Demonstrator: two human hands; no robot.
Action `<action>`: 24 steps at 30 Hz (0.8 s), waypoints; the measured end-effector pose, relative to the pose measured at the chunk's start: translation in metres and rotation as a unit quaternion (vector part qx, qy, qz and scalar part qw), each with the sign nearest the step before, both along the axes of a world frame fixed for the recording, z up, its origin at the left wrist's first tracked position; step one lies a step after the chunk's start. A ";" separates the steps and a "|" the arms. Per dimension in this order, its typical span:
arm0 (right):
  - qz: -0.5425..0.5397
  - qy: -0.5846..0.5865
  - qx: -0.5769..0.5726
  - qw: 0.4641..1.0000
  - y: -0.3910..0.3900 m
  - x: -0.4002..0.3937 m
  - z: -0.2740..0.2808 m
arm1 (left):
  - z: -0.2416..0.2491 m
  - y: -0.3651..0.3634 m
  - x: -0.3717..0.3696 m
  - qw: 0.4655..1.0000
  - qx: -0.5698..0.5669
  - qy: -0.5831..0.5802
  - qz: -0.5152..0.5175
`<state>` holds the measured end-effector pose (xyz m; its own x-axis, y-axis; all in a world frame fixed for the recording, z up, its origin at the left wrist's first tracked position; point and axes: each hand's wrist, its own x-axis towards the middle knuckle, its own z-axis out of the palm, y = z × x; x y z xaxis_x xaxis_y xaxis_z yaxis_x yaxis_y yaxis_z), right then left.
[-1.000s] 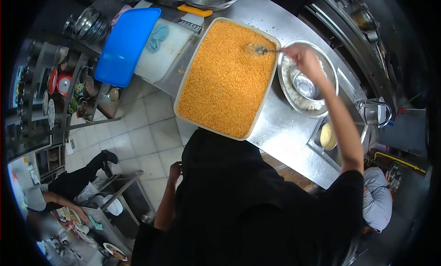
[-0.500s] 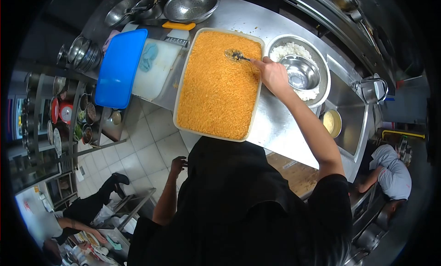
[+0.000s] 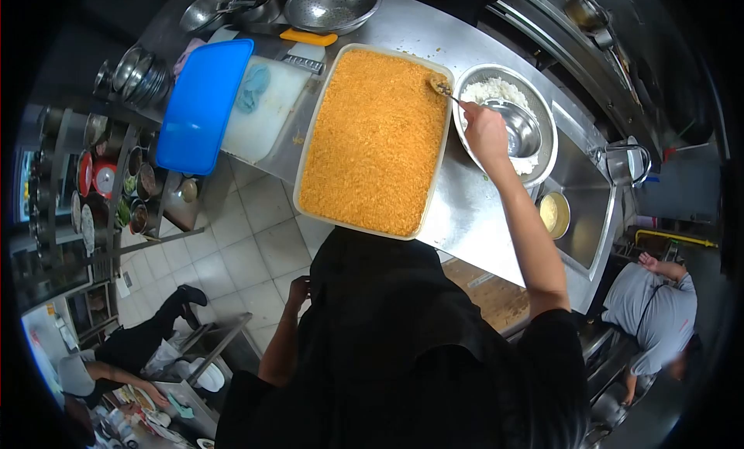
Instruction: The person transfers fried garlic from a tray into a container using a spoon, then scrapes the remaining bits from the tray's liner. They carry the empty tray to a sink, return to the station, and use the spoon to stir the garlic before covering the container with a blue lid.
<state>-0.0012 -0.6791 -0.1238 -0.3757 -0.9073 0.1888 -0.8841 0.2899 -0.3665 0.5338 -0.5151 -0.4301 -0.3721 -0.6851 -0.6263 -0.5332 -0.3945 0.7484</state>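
Note:
A large rectangular tub (image 3: 372, 147) full of orange, grainy food lies on the steel counter. My right hand (image 3: 486, 131) is closed on the handle of a metal spoon (image 3: 442, 86), whose bowl touches the food near the tub's upper right corner. Just beyond that hand is a steel colander (image 3: 547, 143) of white rice (image 3: 496, 90), with a smaller metal bowl (image 3: 515, 130) resting in it. My left hand (image 3: 298, 292) hangs low beside the black apron, away from the counter; its fingers are too dark and partly hidden to read.
Left of the tub are a blue lid (image 3: 205, 108), a white cutting board (image 3: 267, 112), a grater (image 3: 304, 63) and an orange-handled knife (image 3: 308, 37). A sink (image 3: 577, 193) lies right. Co-workers stand at lower left (image 3: 128, 348) and at right (image 3: 651, 302).
My right hand has moved the spoon rightward, from the upper middle of the food to the tub's upper right edge. The co-worker at right has shifted, one hand now raised.

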 end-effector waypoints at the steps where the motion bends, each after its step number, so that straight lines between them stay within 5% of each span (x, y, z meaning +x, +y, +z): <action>1: 0.004 0.002 0.003 1.000 -0.003 0.005 -0.002 | 0.001 0.003 -0.002 1.000 0.003 0.002 0.004; 3: -0.019 -0.028 0.012 0.999 -0.010 0.016 -0.015 | 0.001 0.004 -0.002 0.996 -0.038 -0.047 -0.063; 7: 0.008 -0.053 0.006 0.999 -0.020 0.060 -0.028 | 0.008 0.003 -0.008 0.993 -0.101 0.005 -0.057; 11: 0.075 -0.054 0.015 0.996 -0.026 0.101 -0.026 | -0.006 0.006 -0.010 0.999 -0.050 0.000 0.015; 13: 0.101 -0.047 0.007 0.994 -0.025 0.118 -0.025 | -0.041 0.008 0.006 0.945 -0.284 -0.023 -0.163; 14: 0.126 -0.023 0.026 0.991 -0.025 0.123 -0.025 | -0.033 0.008 0.001 0.944 -0.285 -0.023 -0.163; 16: 0.134 0.010 0.037 0.990 -0.026 0.129 -0.027 | -0.006 0.005 -0.013 0.995 -0.061 -0.069 -0.025; 22: 0.107 0.091 0.065 0.988 -0.004 0.084 -0.025 | -0.038 0.004 0.002 0.942 -0.251 -0.134 -0.175; 24: 0.093 0.116 0.067 0.987 0.012 0.063 -0.024 | -0.038 0.008 0.006 0.974 -0.182 -0.083 -0.105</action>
<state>0.0616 -0.6676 -0.1479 -0.1616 -0.9790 0.1240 -0.9821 0.1473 -0.1171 0.5397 -0.5068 -0.4682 -0.4419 -0.7934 -0.4185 -0.6987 0.0119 0.7153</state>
